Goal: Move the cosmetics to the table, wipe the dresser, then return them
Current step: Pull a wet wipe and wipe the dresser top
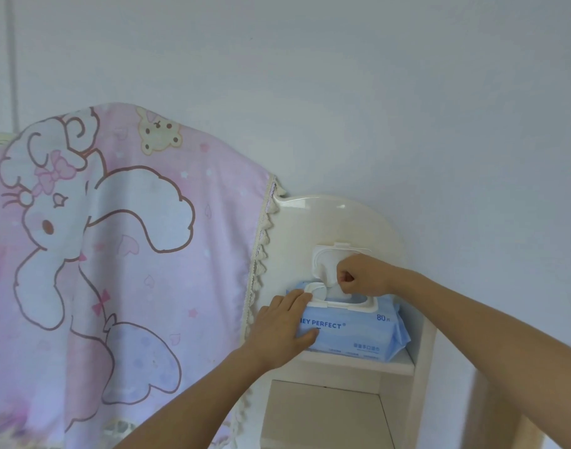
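A blue pack of wet wipes [358, 332] stands on the top shelf [394, 364] of the cream dresser. Its white flip lid [326, 260] is open and stands upright. My left hand [282, 322] holds the pack's left end, fingers on top and thumb on the front. My right hand [363, 275] is above the opening and pinches a white wipe [337, 291] that sticks out of it. No cosmetics are in view.
A pink cartoon-print cloth [115, 254] with a lace edge drapes over the part of the dresser to the left. Below the wipes shelf is a second open compartment [326, 416]. A pale wall [407, 108] stands behind.
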The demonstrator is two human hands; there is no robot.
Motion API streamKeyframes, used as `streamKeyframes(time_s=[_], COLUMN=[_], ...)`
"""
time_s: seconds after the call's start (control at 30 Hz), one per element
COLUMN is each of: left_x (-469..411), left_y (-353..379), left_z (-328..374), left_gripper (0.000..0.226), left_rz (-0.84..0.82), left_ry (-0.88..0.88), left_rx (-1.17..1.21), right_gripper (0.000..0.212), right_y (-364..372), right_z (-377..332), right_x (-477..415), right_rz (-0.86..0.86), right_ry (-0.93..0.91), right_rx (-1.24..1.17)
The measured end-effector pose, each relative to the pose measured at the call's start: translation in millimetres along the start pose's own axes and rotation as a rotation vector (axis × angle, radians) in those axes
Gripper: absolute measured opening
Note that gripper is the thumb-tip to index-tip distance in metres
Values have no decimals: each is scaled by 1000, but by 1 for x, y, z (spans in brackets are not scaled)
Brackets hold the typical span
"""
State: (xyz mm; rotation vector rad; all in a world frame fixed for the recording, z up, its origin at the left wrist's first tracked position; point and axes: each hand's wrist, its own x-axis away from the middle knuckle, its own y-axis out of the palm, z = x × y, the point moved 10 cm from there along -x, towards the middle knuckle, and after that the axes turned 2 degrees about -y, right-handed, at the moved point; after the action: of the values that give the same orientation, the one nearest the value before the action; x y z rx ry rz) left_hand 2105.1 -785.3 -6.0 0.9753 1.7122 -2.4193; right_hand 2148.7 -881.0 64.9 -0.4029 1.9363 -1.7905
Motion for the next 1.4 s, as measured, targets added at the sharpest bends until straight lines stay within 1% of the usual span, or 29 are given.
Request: streamKeyframes(time_s=[0.07,0.1,0.17,0.27,0.33,0.37,0.4,0.43,0.5,0.53,0.63,0.7,0.77,0.8,0.83,0.87,0.93,1.0,1.03,1.1,1.2,1.3,1.4], left_x=[0,0,-2,-2,-2,-2,-2,-2,-2,-1,0,2,6,11,16,21,27,29,31,38,52,74,101], left_y=[0,0,0,0,1,1,0,0,0,-1,-2,-4,-18,-32,-45,-57,-70,-76,-78,-76,-63,-44,-31], left_z=[0,0,1,1,2,3,3,4,3,4,3,3,8,11,12,12,11,12,11,4,-8,-18,-31], left_gripper=[91,91,91,89,85,85,84,78,59,54,53,57,61,60,55,46,25,20,21,29,41,32,16], left_rz=[-3,-5,-4,0,-13,-16,-17,-23,-29,-20,-25,-41,34,122,205,264,288,260,255,243,155,70,72], left_ry=[-5,-5,-4,-9,-13,-14,-12,-12,-16,-16,-30,-39,-28,-18,-36,-73,-164,-235,-265,-332,-424,-497,-540], left_rx=[-11,-13,-17,-18,-24,-24,-26,-30,-29,-26,-16,54,249,375,514,665,973,1197,1252,1273,1229,1280,1237], right_gripper=[23,26,30,24,26,27,25,21,12,10,11,13,16,18,20,22,22,22,23,22,21,22,24], right_y=[-9,-18,-38,-69,-96,-110,-119,-124,-127,-127,-128,-126,-121,-118,-114,-110,-100,-89,-84,-74,-57,-34,-2], right_z=[4,6,10,15,27,30,30,27,23,21,17,12,4,-1,-6,-12,-25,-37,-42,-51,-63,-74,-81], right_x=[3,6,14,28,41,48,52,55,58,59,67,72,77,78,79,80,81,81,82,82,84,88,94], right_rz=[54,107,235,400,561,609,610,582,529,520,525,515,482,465,448,431,391,363,354,334,287,245,206], right_ry=[-2,0,9,42,76,80,80,81,88,93,110,117,118,110,99,87,62,41,34,23,17,23,43], right_rx=[-41,-85,-182,-347,-493,-512,-492,-461,-399,-381,-436,-498,-524,-537,-551,-565,-585,-596,-605,-632,-684,-705,-715])
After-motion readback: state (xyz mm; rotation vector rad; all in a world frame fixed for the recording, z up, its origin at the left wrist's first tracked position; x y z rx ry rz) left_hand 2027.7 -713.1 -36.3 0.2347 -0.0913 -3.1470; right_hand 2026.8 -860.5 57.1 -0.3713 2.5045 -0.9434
